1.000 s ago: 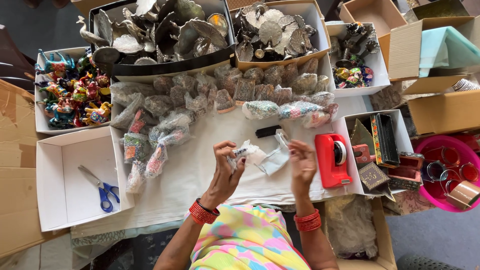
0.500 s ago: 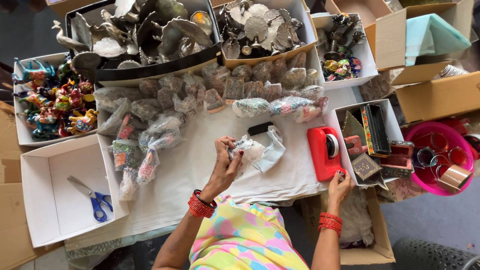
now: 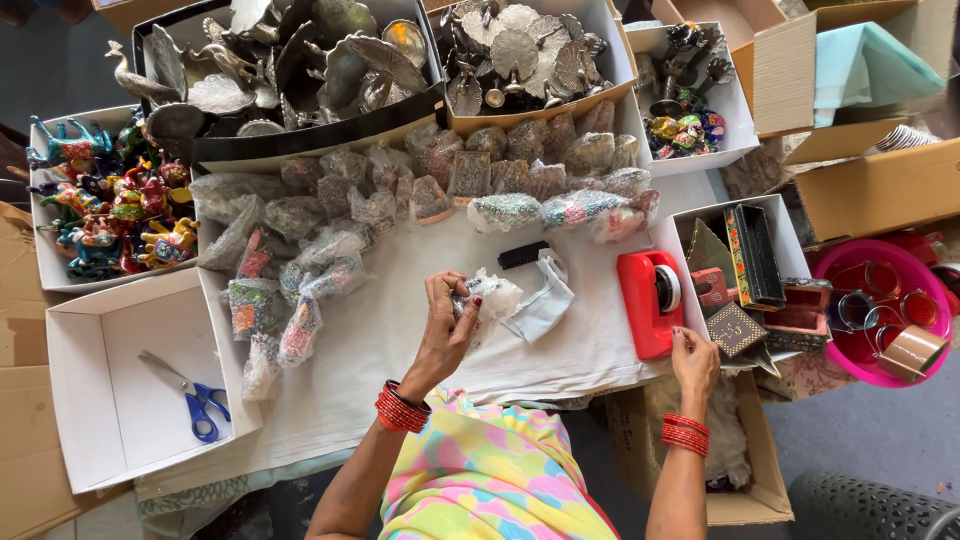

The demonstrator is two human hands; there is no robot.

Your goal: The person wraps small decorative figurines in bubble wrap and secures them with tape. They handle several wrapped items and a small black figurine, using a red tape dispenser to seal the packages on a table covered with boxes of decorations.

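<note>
My left hand (image 3: 444,323) holds a small item wrapped in clear crinkled plastic (image 3: 492,295) above the white cloth-covered table (image 3: 380,340). A loose plastic bag (image 3: 543,300) lies just right of it. My right hand (image 3: 693,357) is at the table's right front edge, beside a red tape dispenser (image 3: 650,302); its fingers are curled and I cannot tell whether they pinch anything. A small patterned box (image 3: 735,328) sits just right of that hand. Red bangles ring both wrists.
Several plastic-wrapped items (image 3: 300,270) lie across the table's far side. Boxes of metal figures (image 3: 300,60) stand behind. Colourful animal figurines (image 3: 110,205) fill a left tray. Blue scissors (image 3: 195,395) lie in a white box. A pink basin (image 3: 880,310) sits right.
My right hand has let go of the wrapped item and moved right and toward me, past the red tape dispenser. The left hand keeps the wrapped item.
</note>
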